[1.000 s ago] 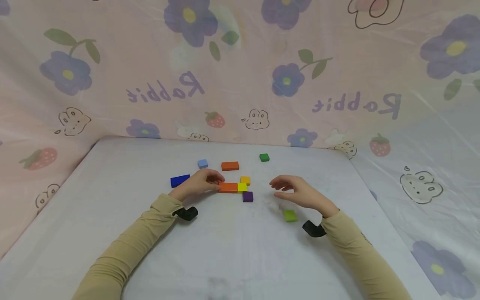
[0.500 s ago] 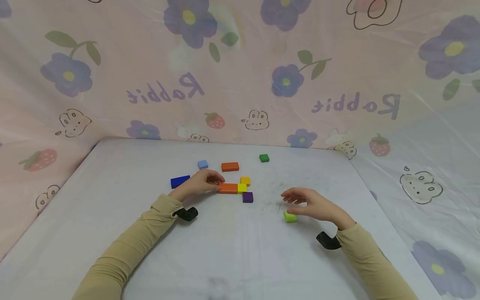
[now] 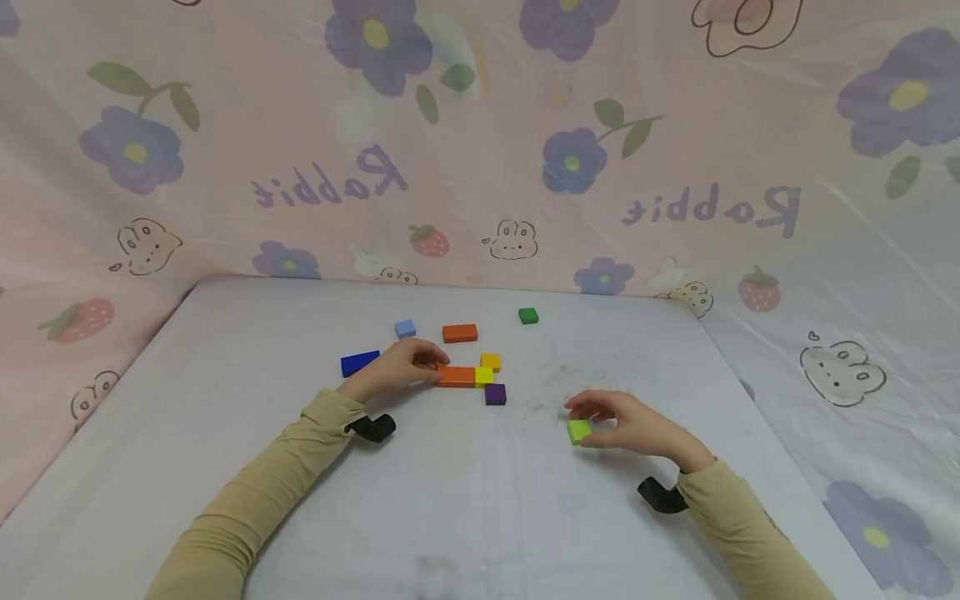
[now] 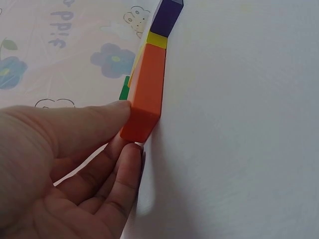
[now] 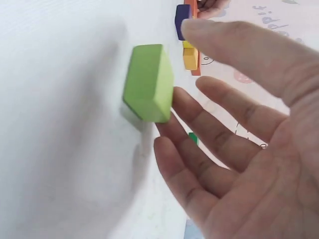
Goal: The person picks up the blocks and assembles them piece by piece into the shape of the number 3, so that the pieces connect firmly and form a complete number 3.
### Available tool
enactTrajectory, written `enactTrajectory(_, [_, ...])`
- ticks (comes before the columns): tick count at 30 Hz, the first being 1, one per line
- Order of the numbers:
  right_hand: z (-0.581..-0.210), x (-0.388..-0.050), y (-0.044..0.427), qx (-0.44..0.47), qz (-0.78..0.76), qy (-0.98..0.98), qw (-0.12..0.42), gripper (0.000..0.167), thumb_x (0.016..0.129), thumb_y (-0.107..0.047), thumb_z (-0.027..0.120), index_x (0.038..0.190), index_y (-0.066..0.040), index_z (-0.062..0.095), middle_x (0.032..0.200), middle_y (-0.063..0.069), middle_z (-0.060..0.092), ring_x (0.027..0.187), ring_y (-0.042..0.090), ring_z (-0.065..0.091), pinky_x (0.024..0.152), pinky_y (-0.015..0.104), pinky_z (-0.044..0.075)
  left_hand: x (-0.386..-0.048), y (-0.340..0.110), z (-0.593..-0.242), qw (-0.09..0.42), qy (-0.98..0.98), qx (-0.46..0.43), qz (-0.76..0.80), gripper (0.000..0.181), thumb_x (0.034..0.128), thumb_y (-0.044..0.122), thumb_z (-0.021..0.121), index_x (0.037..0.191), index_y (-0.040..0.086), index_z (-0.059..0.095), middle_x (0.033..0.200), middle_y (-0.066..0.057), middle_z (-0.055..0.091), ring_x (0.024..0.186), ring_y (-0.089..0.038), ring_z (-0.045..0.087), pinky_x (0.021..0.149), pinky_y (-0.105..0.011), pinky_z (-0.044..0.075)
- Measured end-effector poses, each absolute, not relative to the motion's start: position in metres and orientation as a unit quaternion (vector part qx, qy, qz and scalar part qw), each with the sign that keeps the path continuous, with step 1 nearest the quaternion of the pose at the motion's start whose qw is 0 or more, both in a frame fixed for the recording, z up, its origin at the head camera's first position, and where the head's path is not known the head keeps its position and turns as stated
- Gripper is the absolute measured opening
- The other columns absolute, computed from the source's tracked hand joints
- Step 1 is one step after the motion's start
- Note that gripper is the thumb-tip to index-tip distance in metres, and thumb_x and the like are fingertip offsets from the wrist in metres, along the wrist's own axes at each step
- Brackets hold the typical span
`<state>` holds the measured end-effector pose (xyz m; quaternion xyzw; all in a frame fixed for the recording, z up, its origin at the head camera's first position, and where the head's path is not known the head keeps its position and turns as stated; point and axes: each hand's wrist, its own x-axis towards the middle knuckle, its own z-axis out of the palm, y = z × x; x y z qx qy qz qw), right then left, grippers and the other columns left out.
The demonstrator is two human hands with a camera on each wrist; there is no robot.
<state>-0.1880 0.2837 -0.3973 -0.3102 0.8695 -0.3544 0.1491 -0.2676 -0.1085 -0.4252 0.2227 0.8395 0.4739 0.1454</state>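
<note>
My left hand [image 3: 396, 365] pinches the near end of an orange block [image 3: 456, 377] between thumb and fingers, as the left wrist view shows [image 4: 149, 79]. The orange block lies against a small yellow block [image 3: 483, 377]. Touching that group are an amber block [image 3: 491, 362] behind and a purple block [image 3: 495, 395] in front. On the right, my right hand [image 3: 633, 425] spreads thumb and fingers around a lime green block [image 3: 578, 432] on the table. In the right wrist view the thumb stands apart from this block [image 5: 147, 79], while the fingertips are close beside it.
A dark blue block [image 3: 361, 363] lies left of my left hand. Farther back are a light blue block [image 3: 405, 328], a red-orange block [image 3: 460, 333] and a green block [image 3: 528, 316]. A patterned curtain [image 3: 465, 192] rises behind the white table [image 3: 420, 517].
My right hand has moved right and toward me, then lowered to the lime green block. My left hand stays on the orange block. The blocks have not visibly moved.
</note>
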Motion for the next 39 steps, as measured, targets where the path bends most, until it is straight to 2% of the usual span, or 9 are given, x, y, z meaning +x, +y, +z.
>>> enactTrajectory(9, [-0.401, -0.187, 0.284, -0.314, -0.345, 0.872, 0.149, 0.047, 0.081, -0.014, 0.077, 0.124, -0.007, 0.059, 0.122, 0.006, 0.06, 0.105, 0.021, 0.057, 0.09, 0.043, 0.046, -0.268, -0.109, -0.426, 0.143, 0.839, 0.23, 0.473, 0.026, 0.0872, 0.005, 0.069, 0.112, 0.001, 0.065, 0.105, -0.007, 0.065, 0.092, -0.019, 0.058, 0.085, -0.031, 0.049])
enactTrajectory(15, [-0.402, -0.189, 0.285, -0.322, -0.335, 0.875, 0.137, 0.047, 0.08, -0.009, 0.077, 0.123, -0.005, 0.058, 0.121, 0.007, 0.06, 0.104, 0.021, 0.058, 0.088, 0.041, 0.048, -0.268, -0.11, -0.425, 0.139, 0.839, 0.231, 0.473, 0.027, 0.0874, 0.005, 0.069, 0.113, 0.001, 0.065, 0.106, -0.007, 0.065, 0.093, -0.019, 0.058, 0.085, -0.031, 0.049])
enactTrajectory(22, [-0.401, -0.187, 0.285, -0.319, -0.335, 0.876, 0.137, 0.041, 0.08, -0.007, 0.077, 0.117, -0.004, 0.061, 0.116, 0.008, 0.061, 0.101, 0.024, 0.058, 0.087, 0.045, 0.048, -0.27, -0.11, -0.428, 0.138, 0.838, 0.23, 0.476, 0.026, 0.0875, 0.006, 0.069, 0.113, 0.001, 0.065, 0.107, -0.008, 0.065, 0.092, -0.02, 0.057, 0.085, -0.032, 0.048])
enactTrajectory(29, [-0.403, -0.188, 0.285, -0.313, -0.338, 0.877, 0.138, 0.041, 0.078, 0.0, 0.076, 0.116, -0.001, 0.06, 0.115, 0.012, 0.061, 0.099, 0.031, 0.058, 0.086, 0.049, 0.047, -0.268, -0.11, -0.427, 0.142, 0.831, 0.233, 0.485, 0.029, 0.0878, 0.001, 0.067, 0.115, -0.006, 0.062, 0.111, -0.017, 0.063, 0.095, -0.026, 0.057, 0.086, -0.035, 0.048])
enactTrajectory(34, [-0.403, -0.189, 0.285, -0.313, -0.334, 0.878, 0.139, 0.038, 0.079, -0.001, 0.077, 0.113, -0.003, 0.061, 0.113, 0.009, 0.062, 0.098, 0.028, 0.058, 0.086, 0.046, 0.048, -0.254, -0.107, -0.407, 0.146, 0.829, 0.235, 0.485, 0.028, 0.0881, -0.003, 0.065, 0.115, -0.01, 0.06, 0.111, -0.023, 0.061, 0.095, -0.03, 0.057, 0.086, -0.036, 0.048])
enactTrajectory(39, [-0.401, -0.188, 0.285, -0.32, -0.336, 0.875, 0.136, 0.035, 0.079, -0.004, 0.077, 0.111, -0.004, 0.061, 0.111, 0.009, 0.062, 0.097, 0.027, 0.058, 0.085, 0.044, 0.048, -0.262, -0.109, -0.419, 0.135, 0.833, 0.24, 0.479, 0.027, 0.0876, 0.001, 0.067, 0.113, -0.005, 0.063, 0.107, -0.015, 0.064, 0.091, -0.023, 0.058, 0.085, -0.034, 0.049])
